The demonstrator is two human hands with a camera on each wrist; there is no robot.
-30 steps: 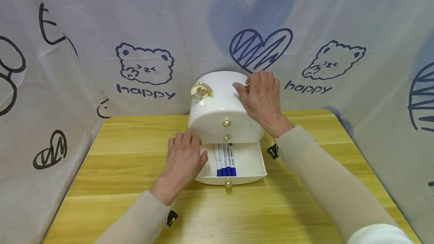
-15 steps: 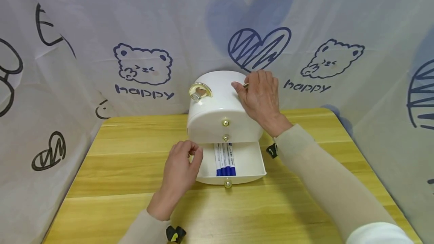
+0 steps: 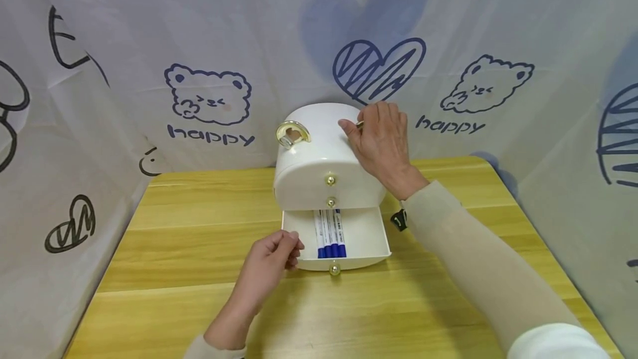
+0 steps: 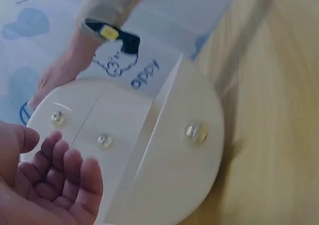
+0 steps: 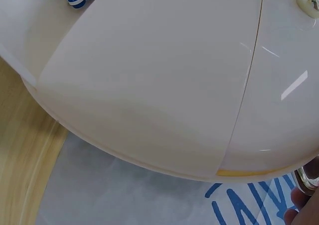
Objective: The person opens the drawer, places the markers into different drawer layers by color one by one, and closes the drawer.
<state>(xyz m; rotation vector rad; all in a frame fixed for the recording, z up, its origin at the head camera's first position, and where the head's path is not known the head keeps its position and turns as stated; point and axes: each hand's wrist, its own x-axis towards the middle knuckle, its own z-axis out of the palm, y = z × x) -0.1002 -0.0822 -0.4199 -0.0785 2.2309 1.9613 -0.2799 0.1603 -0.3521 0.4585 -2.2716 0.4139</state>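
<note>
A white round-topped storage box [image 3: 321, 145] stands at the table's back with its bottom drawer [image 3: 368, 234] pulled out. Several white markers with blue ends [image 3: 331, 240] lie side by side in the drawer. My right hand [image 3: 385, 143] is on the box's right shoulder, fingers curled round the gold ring-shaped handle [image 5: 305, 181] there. My left hand [image 3: 270, 256] hovers by the drawer's front left corner, fingers loosely bent. In the left wrist view that hand's palm faces up beside the drawer front, and nothing lies in it.
A second gold handle [image 3: 293, 134] sits on the box's left shoulder. Gold knobs [image 3: 331, 180] line the front, one on the drawer face [image 3: 334, 269]. The wooden table [image 3: 199, 248] reaches back to a printed cloth [image 3: 279, 37] behind the box.
My left hand has left the drawer's back left side, turned over and come toward me to the front corner. The right hand stays on its handle. The drawer keeps its place.
</note>
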